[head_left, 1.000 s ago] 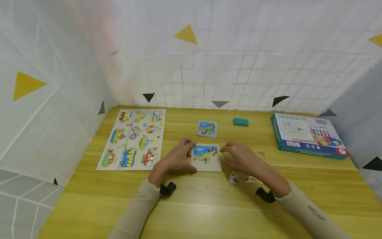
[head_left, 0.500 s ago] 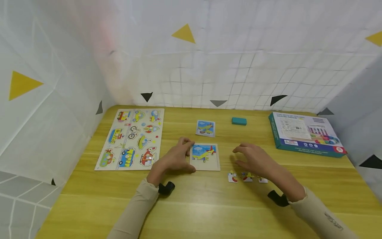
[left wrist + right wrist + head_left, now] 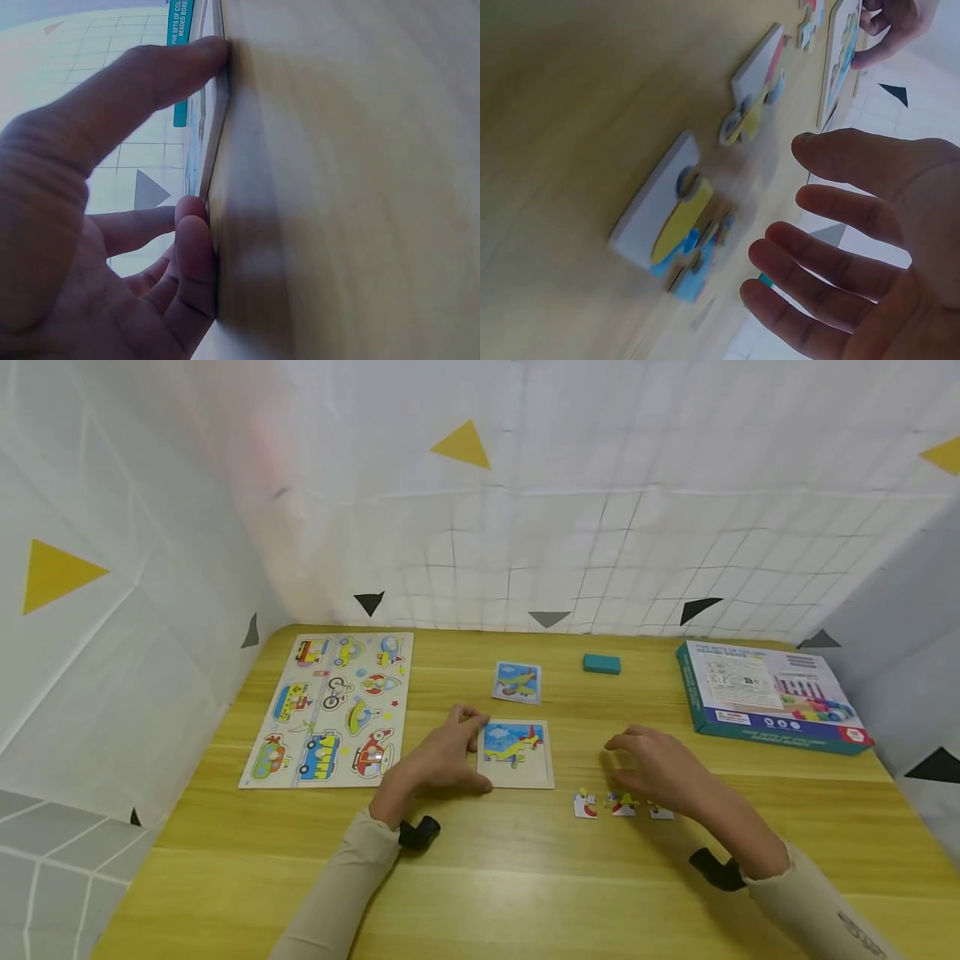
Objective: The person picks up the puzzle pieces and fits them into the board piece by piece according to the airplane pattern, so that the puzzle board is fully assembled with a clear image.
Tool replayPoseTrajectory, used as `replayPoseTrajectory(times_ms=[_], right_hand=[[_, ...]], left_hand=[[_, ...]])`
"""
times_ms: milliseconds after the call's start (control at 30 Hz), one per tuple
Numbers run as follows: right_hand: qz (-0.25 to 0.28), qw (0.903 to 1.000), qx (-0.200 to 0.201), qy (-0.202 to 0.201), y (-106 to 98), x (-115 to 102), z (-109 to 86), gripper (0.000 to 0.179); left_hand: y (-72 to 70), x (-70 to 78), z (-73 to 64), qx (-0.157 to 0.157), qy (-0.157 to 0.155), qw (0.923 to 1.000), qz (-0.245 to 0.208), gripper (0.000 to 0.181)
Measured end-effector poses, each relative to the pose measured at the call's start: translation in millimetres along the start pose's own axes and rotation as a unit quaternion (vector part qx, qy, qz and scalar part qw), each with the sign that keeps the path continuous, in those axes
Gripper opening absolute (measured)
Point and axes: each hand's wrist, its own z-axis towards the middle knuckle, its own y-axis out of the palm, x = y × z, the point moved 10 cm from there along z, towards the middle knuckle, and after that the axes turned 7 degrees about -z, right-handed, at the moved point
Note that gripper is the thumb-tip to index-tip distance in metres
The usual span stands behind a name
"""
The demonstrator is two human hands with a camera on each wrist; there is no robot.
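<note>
A small square jigsaw board (image 3: 534, 773), partly filled with a yellow airplane on blue sky, lies flat on the table. My left hand (image 3: 444, 757) holds it by its left side, thumb at the near corner and fingertips at the far corner; the left wrist view has the thumb (image 3: 150, 79) on the board's edge. Above the loose jigsaw pieces (image 3: 624, 805), to the board's right, hovers my right hand (image 3: 663, 768). Its fingers are spread and hold nothing in the right wrist view, where a white, yellow and blue piece (image 3: 652, 206) lies nearest.
Behind the board lies an airplane picture card (image 3: 517, 682), with a teal block (image 3: 602, 664) to its right. A large vehicle puzzle board (image 3: 326, 710) lies at the left, and a boxed toy set (image 3: 772, 697) at the right. White sheeting rises behind the table.
My right hand has moved away from the jigsaw board, rightward to over the loose pieces, uncovering more of them. The left hand has stayed at the board's left side.
</note>
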Motion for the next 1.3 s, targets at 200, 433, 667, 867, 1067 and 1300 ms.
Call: replayPoseTrajectory(times_ms=[200,433,667,867,1067,1300], right_hand=[[-0.003,0.9999,0.002,0.011,-2.3,9.6,-7.8,0.034],[-0.019,0.9993,-0.01,0.031,1.7,21.1,-15.2,0.033],[-0.019,0.9978,-0.022,0.06,3.7,29.9,-21.5,0.026],[-0.023,0.9976,-0.02,0.063,4.5,33.3,-23.8,0.023],[-0.021,0.998,-0.015,0.059,4.7,33.2,-22.6,0.021],[-0.011,0.998,-0.011,0.061,4.2,32.7,-22.0,0.018]], left_hand=[[-0.5,1.5,-0.4,0.0,0.005,1.0,-0.002,0.106],[0.0,2.6,0.1,-0.002,0.008,1.0,0.001,0.106],[0.1,2.3,0.1,-0.002,0.009,1.0,0.002,0.107],[-0.5,3.0,-0.5,0.0,0.011,0.9999,0.003,0.107],[-1.1,4.4,-0.6,0.002,0.017,0.9999,0.002,0.107],[-0.1,2.2,-0.1,0.0,0.016,0.9999,0.002,0.108]])
